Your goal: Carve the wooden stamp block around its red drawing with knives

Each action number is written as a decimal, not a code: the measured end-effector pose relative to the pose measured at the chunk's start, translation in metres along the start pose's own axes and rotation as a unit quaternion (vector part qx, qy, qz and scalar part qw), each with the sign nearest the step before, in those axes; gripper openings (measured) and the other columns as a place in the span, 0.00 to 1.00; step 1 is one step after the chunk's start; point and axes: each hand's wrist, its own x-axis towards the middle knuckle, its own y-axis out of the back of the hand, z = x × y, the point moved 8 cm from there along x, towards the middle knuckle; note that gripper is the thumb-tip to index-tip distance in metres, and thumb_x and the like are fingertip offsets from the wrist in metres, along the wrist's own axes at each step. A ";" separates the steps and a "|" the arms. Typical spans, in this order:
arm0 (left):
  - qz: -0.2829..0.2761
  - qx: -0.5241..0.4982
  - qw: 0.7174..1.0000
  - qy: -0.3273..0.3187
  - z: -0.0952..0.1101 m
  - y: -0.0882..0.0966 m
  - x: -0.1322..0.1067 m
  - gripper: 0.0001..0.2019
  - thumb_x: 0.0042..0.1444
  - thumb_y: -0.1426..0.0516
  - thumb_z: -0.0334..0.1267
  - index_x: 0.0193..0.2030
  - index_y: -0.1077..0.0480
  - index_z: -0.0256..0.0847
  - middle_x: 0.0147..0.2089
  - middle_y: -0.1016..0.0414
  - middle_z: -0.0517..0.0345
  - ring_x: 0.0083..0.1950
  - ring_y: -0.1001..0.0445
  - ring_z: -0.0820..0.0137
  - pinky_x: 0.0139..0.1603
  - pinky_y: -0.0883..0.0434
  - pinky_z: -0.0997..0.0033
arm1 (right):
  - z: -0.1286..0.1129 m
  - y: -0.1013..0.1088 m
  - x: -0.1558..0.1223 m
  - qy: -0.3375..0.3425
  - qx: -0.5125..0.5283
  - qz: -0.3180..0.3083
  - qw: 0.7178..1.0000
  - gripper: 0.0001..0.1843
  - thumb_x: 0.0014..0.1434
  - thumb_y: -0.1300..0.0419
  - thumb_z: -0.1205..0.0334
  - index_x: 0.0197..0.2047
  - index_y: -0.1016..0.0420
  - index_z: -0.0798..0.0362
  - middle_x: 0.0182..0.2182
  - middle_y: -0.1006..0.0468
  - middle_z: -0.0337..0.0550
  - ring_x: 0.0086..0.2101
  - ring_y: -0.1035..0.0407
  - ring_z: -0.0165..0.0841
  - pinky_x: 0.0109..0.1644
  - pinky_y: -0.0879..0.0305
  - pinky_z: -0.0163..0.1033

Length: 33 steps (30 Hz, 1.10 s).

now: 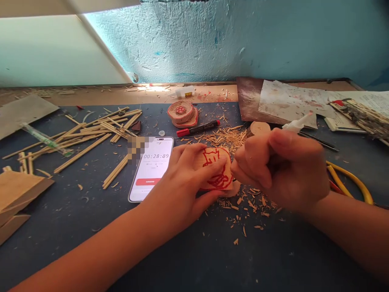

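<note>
My left hand [191,172] grips a pale wood slice [223,164] low over the table, thumb below and fingers across its face. Red marker lines form a drawing and an outline on the slice. Close to its right edge, my right hand [273,166] is closed in a fist and slightly blurred. A white pointed nozzle [299,123], like that of a glue bottle, sticks up from the top of this fist; the bottle's body is hidden by the fingers. Wood shavings [226,138] lie around and beneath the slice.
A phone [147,178] showing a timer lies left of my left hand. Behind are a red marker [199,128], stacked decorated wood slices [181,113] and a round wood piece [259,128]. Thin sticks [88,134] lie left; yellow-handled pliers [355,180] lie right.
</note>
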 end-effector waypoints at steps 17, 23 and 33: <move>-0.012 -0.003 0.998 0.058 -0.003 -0.005 -0.003 0.30 0.74 0.30 0.45 0.81 0.23 0.59 0.78 0.36 0.39 0.80 0.33 0.37 0.79 0.24 0.25 | 0.013 0.004 0.003 0.063 -0.036 0.142 0.987 0.34 0.85 0.42 0.47 0.24 0.31 0.49 0.20 0.39 0.34 0.21 0.47 0.28 0.26 0.49 0.40; -0.004 -0.004 0.998 0.062 -0.007 -0.006 -0.003 0.30 0.73 0.28 0.47 0.80 0.21 0.60 0.78 0.35 0.39 0.78 0.32 0.38 0.78 0.22 0.25 | -0.015 0.001 0.012 0.017 -0.018 0.105 0.994 0.34 0.83 0.45 0.53 0.21 0.29 0.49 0.18 0.44 0.33 0.18 0.51 0.27 0.24 0.46 0.39; -0.005 -0.013 0.999 0.053 -0.005 -0.004 -0.003 0.27 0.74 0.29 0.48 0.78 0.20 0.58 0.77 0.36 0.39 0.77 0.32 0.37 0.77 0.22 0.24 | -0.013 0.005 0.009 0.011 0.009 0.077 0.997 0.33 0.84 0.44 0.51 0.24 0.24 0.49 0.19 0.40 0.35 0.18 0.47 0.27 0.22 0.46 0.40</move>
